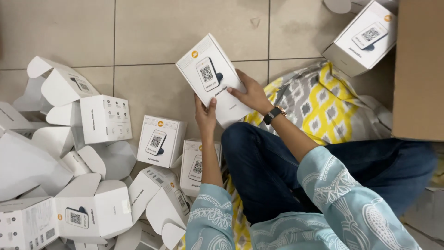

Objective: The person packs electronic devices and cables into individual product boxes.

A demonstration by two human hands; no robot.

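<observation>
I hold a white cardboard box with a picture of a small device on its face, tilted above the tiled floor. My left hand grips its lower left edge with the thumb on the face. My right hand, with a dark wristwatch on the wrist, grips its right side. Both sleeves are light blue with a white pattern. My knee in dark blue jeans is right below the box.
Two closed white boxes stand on the floor by my left arm. Several open, empty white boxes lie heaped at the left. Another closed box sits at the top right beside a brown carton. A yellow-grey patterned cloth lies under me.
</observation>
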